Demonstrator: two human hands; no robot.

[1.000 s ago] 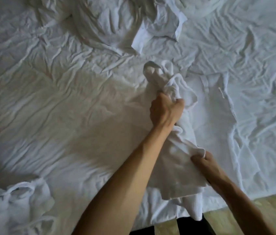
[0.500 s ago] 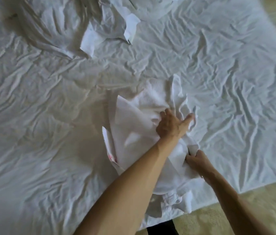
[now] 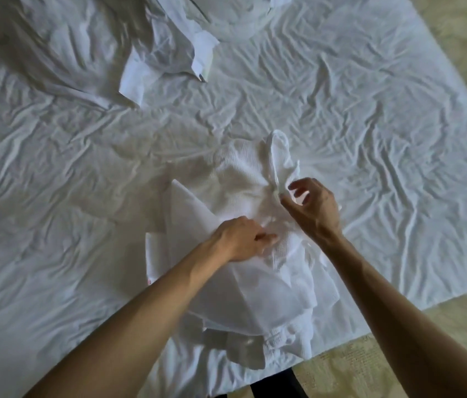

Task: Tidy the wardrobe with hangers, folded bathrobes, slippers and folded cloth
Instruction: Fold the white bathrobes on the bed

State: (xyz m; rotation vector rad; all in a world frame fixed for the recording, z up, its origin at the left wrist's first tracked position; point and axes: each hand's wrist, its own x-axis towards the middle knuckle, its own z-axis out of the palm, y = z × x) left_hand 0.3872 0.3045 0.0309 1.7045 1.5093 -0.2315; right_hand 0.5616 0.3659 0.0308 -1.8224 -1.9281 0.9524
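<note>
The bathrobe (image 3: 243,202) now lies spread on the bed, both hands moved up onto it.

Both hands (image 3: 241,235) (image 3: 315,209) work a white bathrobe (image 3: 238,182) on the bed (image 3: 54,168)

Bare wrinkled sheet lies to the left and right of the bathrobe (image 3: 243,248) on the bed (image 3: 370,139), giving hands flat room on both sides. Beyond it, a crumpled heap of white cloth (image 3: 169,47) blocks the far left part. The bed's near edge runs just beside the bathrobe's lower end.
</note>
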